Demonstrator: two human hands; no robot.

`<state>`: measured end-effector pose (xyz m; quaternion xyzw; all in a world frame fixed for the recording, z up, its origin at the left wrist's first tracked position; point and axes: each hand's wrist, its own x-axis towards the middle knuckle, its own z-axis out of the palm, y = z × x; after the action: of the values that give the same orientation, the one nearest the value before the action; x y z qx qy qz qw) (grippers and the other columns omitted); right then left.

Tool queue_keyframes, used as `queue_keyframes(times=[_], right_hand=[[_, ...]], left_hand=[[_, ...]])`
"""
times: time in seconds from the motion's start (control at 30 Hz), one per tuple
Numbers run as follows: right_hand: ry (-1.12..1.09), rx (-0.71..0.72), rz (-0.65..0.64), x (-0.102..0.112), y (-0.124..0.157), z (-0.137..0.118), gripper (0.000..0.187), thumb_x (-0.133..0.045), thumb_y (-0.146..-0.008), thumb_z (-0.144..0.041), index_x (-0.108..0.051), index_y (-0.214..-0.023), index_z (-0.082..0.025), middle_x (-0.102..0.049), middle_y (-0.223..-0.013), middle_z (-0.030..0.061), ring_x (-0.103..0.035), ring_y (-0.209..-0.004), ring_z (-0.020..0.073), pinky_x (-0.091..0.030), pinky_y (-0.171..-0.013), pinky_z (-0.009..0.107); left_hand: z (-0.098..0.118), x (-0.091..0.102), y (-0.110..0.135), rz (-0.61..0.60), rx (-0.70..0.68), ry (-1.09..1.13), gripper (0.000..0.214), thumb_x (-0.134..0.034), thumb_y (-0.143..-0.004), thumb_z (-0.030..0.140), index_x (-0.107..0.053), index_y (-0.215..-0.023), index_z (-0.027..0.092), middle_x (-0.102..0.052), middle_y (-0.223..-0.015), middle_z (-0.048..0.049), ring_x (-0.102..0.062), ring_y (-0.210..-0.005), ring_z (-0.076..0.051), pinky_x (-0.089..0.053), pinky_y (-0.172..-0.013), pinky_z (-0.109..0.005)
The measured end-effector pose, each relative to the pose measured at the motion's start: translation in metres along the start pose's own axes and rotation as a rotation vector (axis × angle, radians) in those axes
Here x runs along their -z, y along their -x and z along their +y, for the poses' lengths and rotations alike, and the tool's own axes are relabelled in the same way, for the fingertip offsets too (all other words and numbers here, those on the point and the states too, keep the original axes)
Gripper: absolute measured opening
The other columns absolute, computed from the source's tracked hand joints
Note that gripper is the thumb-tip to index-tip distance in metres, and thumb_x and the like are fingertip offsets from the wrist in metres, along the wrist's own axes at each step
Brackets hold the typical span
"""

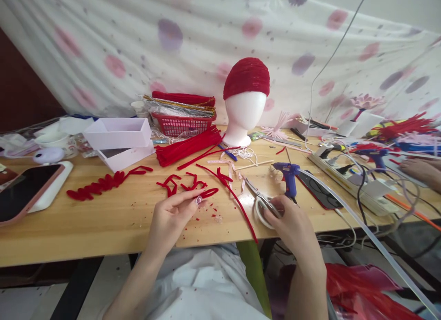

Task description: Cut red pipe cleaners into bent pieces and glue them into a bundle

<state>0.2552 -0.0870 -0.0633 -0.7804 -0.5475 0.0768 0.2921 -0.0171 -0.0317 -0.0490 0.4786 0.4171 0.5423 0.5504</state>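
Red and fuzzy, a narrow looped stem [215, 191] lies just below the frame's centre, pinched in the left hand [174, 216], its long axis pointing right, toward silver metal scissors [257, 191] slanting up-left from the right hand [292, 226], which curls around their handles.

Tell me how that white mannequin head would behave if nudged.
The mannequin head would probably tip rather easily, its broad top standing over a narrower base. Its bare white surface looks smooth, so may be slippery; the ridged red cap likely grips better.
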Motion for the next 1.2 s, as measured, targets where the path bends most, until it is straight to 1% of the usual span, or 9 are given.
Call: queue_keyframes(times=[0.1, 0.2, 0.27, 0.4, 0.5, 0.6, 0.7, 0.9, 1.2], right_hand=[[-0.318, -0.089, 0.079, 0.01, 0.0, 0.006, 0.03, -0.075, -0.074, -0.05, -0.06, -0.078, -0.023, -0.075, -0.08, 0.008, -0.07, -0.075, 0.0281, -0.05, -0.065, 0.038], [-0.762, -0.123, 0.195, 0.018, -0.002, 0.012, 0.038, -0.086, -0.067, -0.047, -0.057, -0.077, -0.024, -0.078, -0.088, 0.0082, -0.074, -0.08, 0.0269, -0.056, -0.069, 0.036], [-0.972, -0.156, 0.191, 0.019, -0.005, 0.011, 0.038, -0.088, -0.065, -0.045, -0.06, -0.081, -0.025, -0.078, -0.088, 0.0078, -0.075, -0.077, 0.0272, -0.058, -0.067, 0.038], [-1.256, -0.151, -0.072, 0.001, -0.002, -0.013, 0.03, -0.078, -0.073, -0.051, -0.07, -0.087, -0.025, -0.076, -0.091, 0.0117, -0.073, -0.077, 0.0306, -0.057, -0.062, 0.042], [-1.432, -0.075, -0.252, -0.021, 0.009, -0.04, 0.036, -0.073, -0.075, -0.057, -0.074, -0.093, -0.026, -0.072, -0.093, 0.0112, -0.069, -0.078, 0.0265, -0.056, -0.06, 0.038], [-1.453, -0.067, -0.212, -0.037, 0.021, -0.063, 0.045, -0.088, -0.066, -0.043, -0.073, -0.104, -0.026, -0.066, -0.081, 0.0031, -0.061, -0.065, 0.0176, -0.051, -0.052, 0.028], [-1.343, -0.097, -0.124, -0.039, 0.029, -0.079, 0.044, -0.091, -0.067, -0.032, -0.073, -0.107, -0.024, -0.065, -0.079, -0.0001, -0.06, -0.061, 0.0142, -0.05, -0.052, 0.024], [-1.335, -0.108, -0.228, -0.039, 0.035, -0.086, 0.044, -0.086, -0.074, -0.034, -0.069, -0.113, -0.024, -0.071, -0.081, 0.0005, -0.061, -0.06, 0.0149, -0.05, -0.051, 0.026], [-1.393, -0.161, -0.261, -0.046, 0.037, -0.091, 0.044, -0.088, -0.07, -0.029, -0.066, -0.108, -0.024, -0.068, -0.076, -0.0036, -0.062, -0.057, 0.0122, -0.052, -0.052, 0.023]], left_hand=[[0.0, 0.003, -0.001, 0.017, -0.015, -0.028, 0.024, -0.082, -0.075, 0.033, -0.081, -0.094, 0.019, -0.083, -0.094, -0.0079, -0.079, -0.085, -0.021, -0.062, -0.079, -0.027], [-0.003, 0.004, -0.004, 0.01, -0.049, -0.012, 0.023, -0.083, -0.076, 0.035, -0.08, -0.093, 0.019, -0.082, -0.091, -0.0075, -0.078, -0.083, -0.02, -0.062, -0.075, -0.024], [-0.006, 0.003, -0.006, 0.009, -0.058, 0.011, 0.023, -0.081, -0.078, 0.036, -0.079, -0.094, 0.019, -0.082, -0.09, -0.0074, -0.078, -0.081, -0.02, -0.062, -0.077, -0.026], [-0.008, -0.001, -0.006, 0.005, -0.059, -0.011, 0.023, -0.078, -0.08, 0.035, -0.08, -0.095, 0.018, -0.081, -0.084, -0.0071, -0.077, -0.076, -0.02, -0.062, -0.077, -0.028], [-0.004, -0.001, -0.003, -0.02, -0.107, -0.078, 0.019, -0.073, -0.084, 0.031, -0.081, -0.096, 0.02, -0.079, -0.088, -0.0058, -0.075, -0.072, -0.017, -0.061, -0.072, -0.025], [0.001, 0.003, 0.0, -0.11, -0.175, -0.195, 0.019, -0.067, -0.088, 0.026, -0.082, -0.099, 0.022, -0.076, -0.09, -0.0038, -0.07, -0.072, -0.014, -0.057, -0.068, -0.022], [0.007, 0.008, 0.003, -0.226, -0.23, -0.315, 0.022, -0.064, -0.089, 0.022, -0.082, -0.101, 0.025, -0.073, -0.088, -0.0027, -0.067, -0.081, -0.015, -0.054, -0.073, -0.021], [0.011, 0.009, 0.006, -0.383, -0.154, -0.332, 0.021, -0.063, -0.09, 0.022, -0.08, -0.101, 0.025, -0.074, -0.097, -0.0034, -0.069, -0.092, -0.016, -0.053, -0.082, -0.022], [0.008, 0.002, 0.008, -0.275, -0.054, -0.189, 0.016, -0.067, -0.086, 0.023, -0.079, -0.096, 0.023, -0.078, -0.087, -0.0021, -0.071, -0.079, -0.015, -0.054, -0.072, -0.02]])
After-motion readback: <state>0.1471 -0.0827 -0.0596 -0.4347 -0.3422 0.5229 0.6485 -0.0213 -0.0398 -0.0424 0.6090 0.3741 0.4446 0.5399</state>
